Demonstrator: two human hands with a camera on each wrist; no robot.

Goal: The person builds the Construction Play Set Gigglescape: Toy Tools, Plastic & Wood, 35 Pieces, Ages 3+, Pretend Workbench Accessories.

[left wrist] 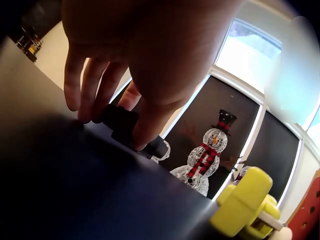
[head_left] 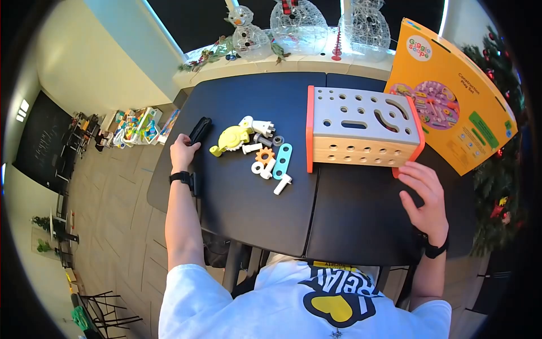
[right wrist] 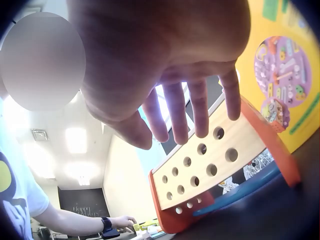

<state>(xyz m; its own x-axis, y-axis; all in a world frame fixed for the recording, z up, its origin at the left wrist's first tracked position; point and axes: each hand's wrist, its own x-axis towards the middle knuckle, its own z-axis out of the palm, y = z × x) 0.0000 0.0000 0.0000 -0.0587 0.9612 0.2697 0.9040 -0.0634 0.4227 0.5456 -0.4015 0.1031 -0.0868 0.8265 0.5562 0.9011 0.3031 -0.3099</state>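
My left hand (head_left: pixel 183 153) is at the table's left edge, thumb and fingers pinching a slim black object (head_left: pixel 200 130) whose kind I cannot tell. In the left wrist view that black object (left wrist: pixel 120 122) sits between thumb and fingertips, low over the tabletop. The right hand (head_left: pixel 424 200) has loosely extended fingers at the near right corner of a toy workbench box (head_left: pixel 361 148). This box has a grey holed top, a wooden holed side and red end panels. In the right wrist view, spread fingers (right wrist: pixel 175 112) hang before the wooden side.
Toy parts lie mid-left: a yellow-green piece (head_left: pixel 232 138), an orange gear (head_left: pixel 265 156), a blue holed strip (head_left: pixel 283 161) and a white screw (head_left: pixel 283 185). A yellow construction set box (head_left: pixel 451 101) leans behind the workbench. A seam divides the black table (head_left: pixel 254 220).
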